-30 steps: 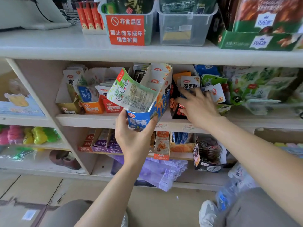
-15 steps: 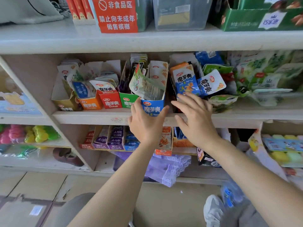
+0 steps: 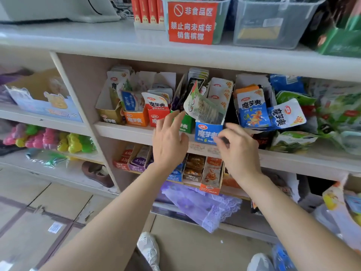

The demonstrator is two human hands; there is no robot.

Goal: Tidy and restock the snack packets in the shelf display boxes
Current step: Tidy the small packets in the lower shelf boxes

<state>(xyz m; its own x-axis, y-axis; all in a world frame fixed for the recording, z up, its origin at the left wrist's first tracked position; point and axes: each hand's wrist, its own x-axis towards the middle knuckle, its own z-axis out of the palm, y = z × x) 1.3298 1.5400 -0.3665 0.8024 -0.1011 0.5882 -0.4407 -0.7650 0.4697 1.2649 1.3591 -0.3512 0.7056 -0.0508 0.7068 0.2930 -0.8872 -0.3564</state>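
On the white shelf [image 3: 125, 133] the blue display box [image 3: 205, 133] stands upright. Your left hand [image 3: 170, 143] hovers beside it, fingers spread and apart — your right hand [image 3: 239, 151] curls at its corner, grip too blurred to tell.

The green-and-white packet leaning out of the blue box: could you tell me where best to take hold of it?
Pinch the upper left edge of the green-and-white packet, which tilts free above the rim of the blue box. Come from the front left, where the open left hand is; its lower end sits inside the box and white packets stand close behind.
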